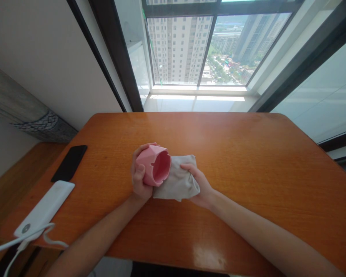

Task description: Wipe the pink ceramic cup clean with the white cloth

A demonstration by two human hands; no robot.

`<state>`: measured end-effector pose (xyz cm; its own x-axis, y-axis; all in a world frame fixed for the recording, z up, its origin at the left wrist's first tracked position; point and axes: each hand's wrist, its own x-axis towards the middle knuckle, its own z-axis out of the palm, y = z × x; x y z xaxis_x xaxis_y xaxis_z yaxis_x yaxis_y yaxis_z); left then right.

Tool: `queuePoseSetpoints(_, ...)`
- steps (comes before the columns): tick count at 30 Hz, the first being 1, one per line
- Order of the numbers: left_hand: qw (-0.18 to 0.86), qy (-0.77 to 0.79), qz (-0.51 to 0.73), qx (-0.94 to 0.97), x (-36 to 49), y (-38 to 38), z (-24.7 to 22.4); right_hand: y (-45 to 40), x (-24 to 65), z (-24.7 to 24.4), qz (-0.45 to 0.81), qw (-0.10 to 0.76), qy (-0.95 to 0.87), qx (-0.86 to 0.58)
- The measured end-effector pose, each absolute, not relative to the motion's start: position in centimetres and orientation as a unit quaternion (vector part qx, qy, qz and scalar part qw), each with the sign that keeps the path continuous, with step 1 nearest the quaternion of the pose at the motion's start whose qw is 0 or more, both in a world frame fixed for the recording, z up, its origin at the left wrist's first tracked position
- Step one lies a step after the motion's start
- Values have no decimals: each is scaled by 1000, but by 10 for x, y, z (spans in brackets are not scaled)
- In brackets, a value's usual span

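My left hand (138, 177) wraps around a pink faceted ashtray (150, 163), tilted so its open mouth faces right. Notches show in the ashtray's rim, and its inside is smooth pink. A crumpled grey cloth (178, 182) lies against the ashtray's right side, partly on the wooden table (233, 161). My right hand (197, 184) presses down on the cloth and holds it bunched, with the fingers reaching toward the ashtray's rim. The fingers of my left hand hide part of the ashtray's underside.
A black phone (69, 163) and a white power bank (44, 209) with a white cable (23, 241) lie at the table's left edge. A lower wooden surface (14, 181) runs beyond that edge. A large window (178, 48) stands past the far edge.
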<state>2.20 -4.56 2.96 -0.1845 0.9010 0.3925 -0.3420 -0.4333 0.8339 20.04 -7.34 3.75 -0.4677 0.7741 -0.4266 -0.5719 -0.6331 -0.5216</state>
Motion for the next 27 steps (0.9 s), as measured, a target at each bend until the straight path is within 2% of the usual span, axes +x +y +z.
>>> queuePoseSetpoints(5, 463, 274, 643, 545, 28, -59, 31, -59, 209, 52, 799, 472, -128, -350)
queuePoseSetpoints(11, 482, 288, 625, 543, 29, -61, 26, -63, 202, 57, 765, 520, -161, -345)
queuePoseSetpoints(22, 416, 299, 684, 520, 27, -58, 32, -80, 186, 43, 792, 476, -150, -352)
queuePoseSetpoints(27, 395, 296, 709, 504, 24, -52, 28, -88, 183, 34, 821, 430, -153, -343)
